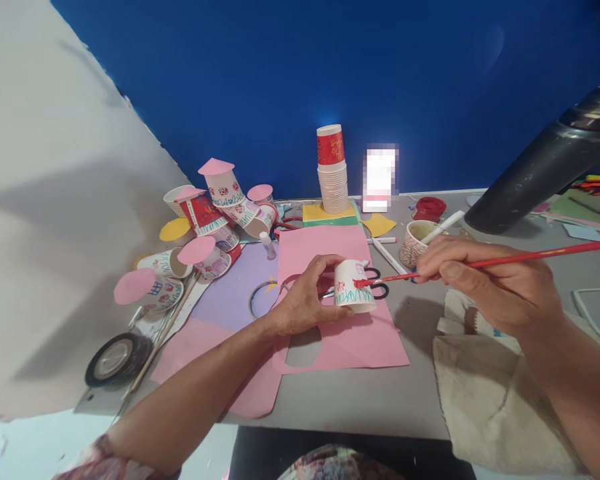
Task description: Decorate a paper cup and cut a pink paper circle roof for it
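My left hand (307,300) grips a white paper cup (353,293) from its left side, over pink paper (365,347). The cup is turned open end down and carries green zigzag lines, red marks and a small purple window drawing. In my right hand (500,283) is a long red paintbrush (540,255), held near its middle, its red tip against the cup's side. Black-handled scissors (380,291) lie partly hidden behind the cup.
Decorated cups with pink paper tops (213,257) cluster at the left. A cup stack (333,180), a red paint jar (429,209), a patterned cup (413,247) and a dark flask (535,167) stand behind. A cloth (500,400) lies right, tape (111,360) left.
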Demonstrator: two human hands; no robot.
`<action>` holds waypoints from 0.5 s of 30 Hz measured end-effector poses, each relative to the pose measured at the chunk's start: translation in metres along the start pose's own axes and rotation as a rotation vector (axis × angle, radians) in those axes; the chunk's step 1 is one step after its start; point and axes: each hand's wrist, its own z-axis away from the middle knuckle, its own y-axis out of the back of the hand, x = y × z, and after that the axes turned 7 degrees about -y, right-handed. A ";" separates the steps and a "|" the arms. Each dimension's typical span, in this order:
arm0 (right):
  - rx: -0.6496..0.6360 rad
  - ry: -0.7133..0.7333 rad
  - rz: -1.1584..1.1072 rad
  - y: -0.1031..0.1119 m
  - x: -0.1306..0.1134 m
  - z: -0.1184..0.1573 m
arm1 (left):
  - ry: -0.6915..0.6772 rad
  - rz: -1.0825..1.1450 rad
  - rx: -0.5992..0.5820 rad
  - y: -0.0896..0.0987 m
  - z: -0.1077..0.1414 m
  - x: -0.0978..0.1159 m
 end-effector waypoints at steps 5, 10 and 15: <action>0.073 -0.039 0.001 0.003 0.001 0.001 | -0.053 0.008 0.013 0.000 0.000 -0.004; 0.070 -0.047 0.005 0.005 0.002 0.003 | -0.063 0.014 0.009 0.000 0.000 -0.008; 0.064 -0.036 0.000 0.004 0.001 0.002 | -0.066 0.028 0.003 0.001 0.000 -0.009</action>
